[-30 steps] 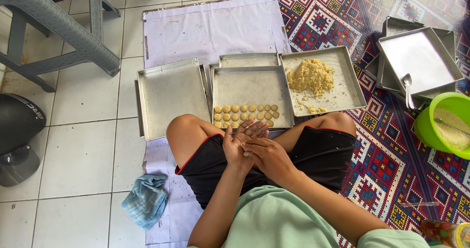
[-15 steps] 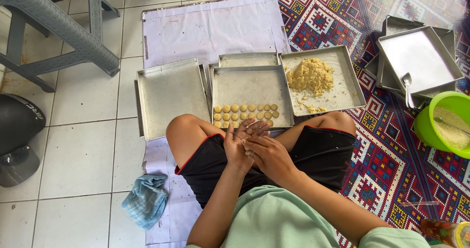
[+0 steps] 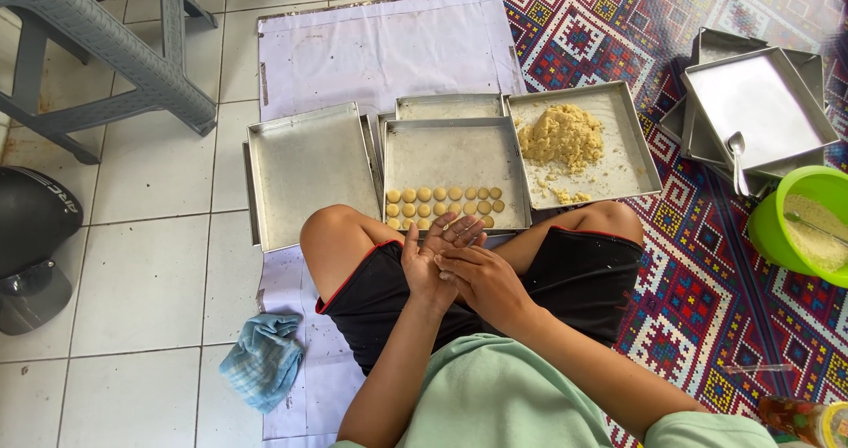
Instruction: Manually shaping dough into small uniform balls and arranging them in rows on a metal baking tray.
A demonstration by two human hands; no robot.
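I sit cross-legged on the floor. My left hand (image 3: 427,255) lies palm up over my lap, and my right hand (image 3: 478,274) presses flat on it; whatever is between the palms is hidden. Just beyond my fingers a metal baking tray (image 3: 455,152) holds two rows of small round dough pieces (image 3: 442,202) along its near edge. To its right another tray (image 3: 625,139) carries a heap of yellow dough (image 3: 560,136).
An empty tray (image 3: 309,170) lies at the left on white paper (image 3: 389,46). Stacked trays (image 3: 760,103) with a spoon and a green bowl (image 3: 799,227) sit on the patterned mat at the right. A blue cloth (image 3: 263,360), grey stool (image 3: 97,50) and dark helmet (image 3: 31,236) are at the left.
My hands have stayed pressed together over my lap, with only a slight shift of the fingers. Nothing else has moved.
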